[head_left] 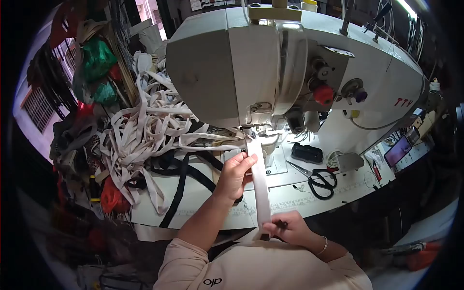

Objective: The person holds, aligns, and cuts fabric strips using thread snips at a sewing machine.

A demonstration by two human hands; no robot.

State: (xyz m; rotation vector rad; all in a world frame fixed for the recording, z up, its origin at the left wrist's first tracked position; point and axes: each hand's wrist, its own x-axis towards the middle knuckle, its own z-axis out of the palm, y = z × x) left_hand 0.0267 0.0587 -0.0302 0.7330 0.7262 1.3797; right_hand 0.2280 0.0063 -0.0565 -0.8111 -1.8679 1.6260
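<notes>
A wide white fabric band (261, 188) runs from under the needle area of a large sewing machine (270, 72) down towards my body. My left hand (235, 175) pinches its left edge a little below the presser area, thumb on top. Lower down, close to my shirt, my right hand (292, 229) is closed round the band near its lower end. A small dark thing (282, 224) shows between the right fingers; its kind is unclear. Where the band enters the machine, details are hidden by glare and metal parts.
Tangled white bands (140, 130) pile up left of the machine, with black straps (183, 188) beside them. Black-handled scissors (321, 183), a black case-like object (307, 153) and a phone (398, 151) lie to the right. A ruler strip (333, 191) follows the table's front edge.
</notes>
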